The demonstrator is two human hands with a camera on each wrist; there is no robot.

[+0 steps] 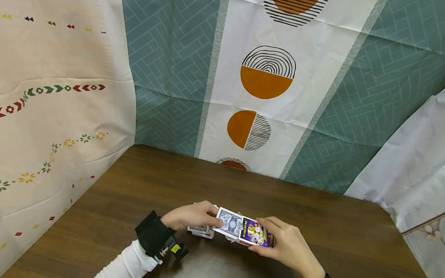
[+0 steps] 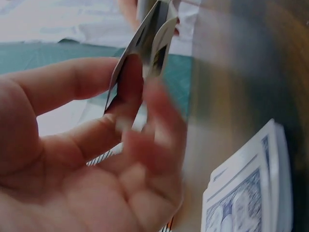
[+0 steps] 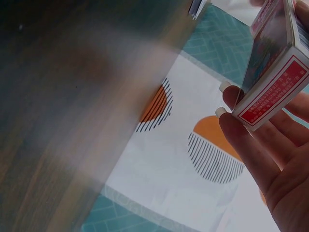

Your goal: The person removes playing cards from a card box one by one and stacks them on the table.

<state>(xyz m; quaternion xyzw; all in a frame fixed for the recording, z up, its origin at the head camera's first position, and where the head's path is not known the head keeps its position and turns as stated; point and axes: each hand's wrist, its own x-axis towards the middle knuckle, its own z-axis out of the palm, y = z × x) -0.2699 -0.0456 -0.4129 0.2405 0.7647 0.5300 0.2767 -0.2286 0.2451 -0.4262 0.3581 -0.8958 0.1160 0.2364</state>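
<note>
My left hand [image 1: 196,215] pinches a blue-backed playing card [image 1: 229,222] between thumb and fingers. That card lies against the end of a purple and yellow card box [image 1: 253,232], overlapping it in the head view. Fingers and thumb of my right hand [image 1: 288,239] grip the box by its other end. In the right wrist view the box [image 3: 275,92] shows a red printed panel on its narrow side. Just below my left hand, a loose stack of blue-backed cards [image 1: 201,232] lies on the table; its edges [image 2: 241,198] look uneven in the left wrist view.
The brown wooden table [image 1: 172,174] reaches back to a teal and white patterned cloth [image 1: 173,65]. A cream cloth [image 1: 49,143] hangs along the left side and a white one [image 1: 434,142] along the right.
</note>
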